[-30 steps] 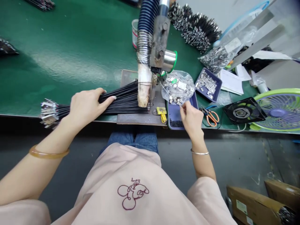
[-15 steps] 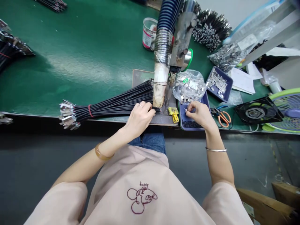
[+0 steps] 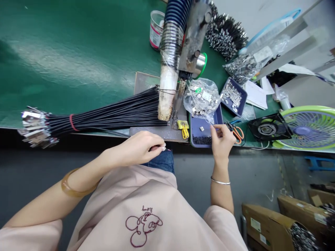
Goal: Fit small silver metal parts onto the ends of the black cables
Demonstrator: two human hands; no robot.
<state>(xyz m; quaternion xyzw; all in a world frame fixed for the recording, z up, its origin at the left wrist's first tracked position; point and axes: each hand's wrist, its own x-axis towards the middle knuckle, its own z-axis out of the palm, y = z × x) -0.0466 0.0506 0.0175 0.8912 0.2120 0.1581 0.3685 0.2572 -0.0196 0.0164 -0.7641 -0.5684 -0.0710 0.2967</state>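
Note:
My left hand (image 3: 140, 148) pinches one black cable (image 3: 112, 131) near its stripped end, in front of the table edge. That cable runs back to a bundle of black cables (image 3: 112, 111), tied with a red band (image 3: 73, 122) and carrying metal connectors (image 3: 36, 127) at its left end. My right hand (image 3: 222, 137) is closed in a pinch over the right side of a blue-purple tray (image 3: 218, 116). What its fingertips hold is too small to make out. In the tray lie a small metal piece (image 3: 201, 128) and many tiny black parts (image 3: 202, 140).
A hose nozzle (image 3: 166, 94) and a metal stand (image 3: 192, 45) rise beside the bundle. Right of the nozzle are a yellow sponge holder (image 3: 183, 127), a bag of metal parts (image 3: 202, 97), a second tray (image 3: 244, 104), orange-handled pliers (image 3: 238, 134) and a fan (image 3: 303, 130).
My left hand has drawn one cable from the bundle toward my body. My right hand has shifted slightly right within the tray area, and a metal piece now shows there. The view has turned.

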